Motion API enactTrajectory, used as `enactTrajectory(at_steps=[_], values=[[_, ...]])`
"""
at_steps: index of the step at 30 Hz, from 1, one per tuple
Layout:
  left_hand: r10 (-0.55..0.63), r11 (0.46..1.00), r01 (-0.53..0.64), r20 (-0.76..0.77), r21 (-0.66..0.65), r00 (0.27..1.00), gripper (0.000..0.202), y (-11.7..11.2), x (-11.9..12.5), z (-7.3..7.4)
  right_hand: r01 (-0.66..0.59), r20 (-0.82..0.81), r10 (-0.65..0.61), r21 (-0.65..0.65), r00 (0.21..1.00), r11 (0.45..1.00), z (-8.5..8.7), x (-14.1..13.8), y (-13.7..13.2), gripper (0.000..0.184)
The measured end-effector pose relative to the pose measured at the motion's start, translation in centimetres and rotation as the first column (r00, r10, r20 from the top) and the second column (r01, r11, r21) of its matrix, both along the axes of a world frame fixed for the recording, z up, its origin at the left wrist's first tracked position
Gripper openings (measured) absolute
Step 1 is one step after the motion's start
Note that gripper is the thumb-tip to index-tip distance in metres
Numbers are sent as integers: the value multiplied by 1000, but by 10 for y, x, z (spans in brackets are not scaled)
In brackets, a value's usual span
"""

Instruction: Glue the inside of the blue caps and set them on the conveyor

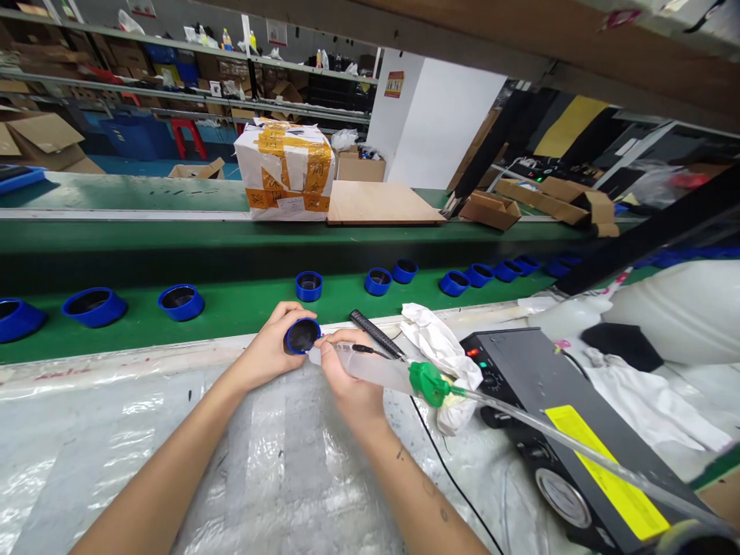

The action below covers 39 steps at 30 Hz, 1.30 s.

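My left hand is wrapped round a blue round cup-like part with a dark inside, tilted so its opening faces me. My right hand grips a translucent dispensing syringe, whose tip is at the lower right rim of the blue part; whether it touches cannot be made out. A green cap on the syringe's back end joins a clear air hose that runs to the lower right. Similar blue parts stand spaced out on the green conveyor belt beyond my hands.
Right of my hands sit a white cloth, a black textured handle and a dark dispenser box with lit controls and a gauge. Clear plastic covers the bench. A taped carton and a wooden board lie behind.
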<state>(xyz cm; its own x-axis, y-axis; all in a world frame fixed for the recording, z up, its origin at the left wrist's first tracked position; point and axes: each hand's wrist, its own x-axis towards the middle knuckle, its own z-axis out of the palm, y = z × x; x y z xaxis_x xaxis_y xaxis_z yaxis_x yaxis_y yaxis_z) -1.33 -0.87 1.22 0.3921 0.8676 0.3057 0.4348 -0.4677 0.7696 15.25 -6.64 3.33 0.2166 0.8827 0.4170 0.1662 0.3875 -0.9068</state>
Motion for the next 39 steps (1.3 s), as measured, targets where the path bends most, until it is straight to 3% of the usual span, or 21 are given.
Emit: enactTrajectory(at_steps=[13, 39], values=[[-8, 1000, 8, 12, -21, 1000, 52, 0, 1, -2, -47, -15, 47, -29, 999, 998, 2, -4, -3, 6], [-71, 997, 71, 11, -7, 997, 47, -3, 3, 3, -99, -51, 102, 45, 993, 994, 3, -5, -6, 5]])
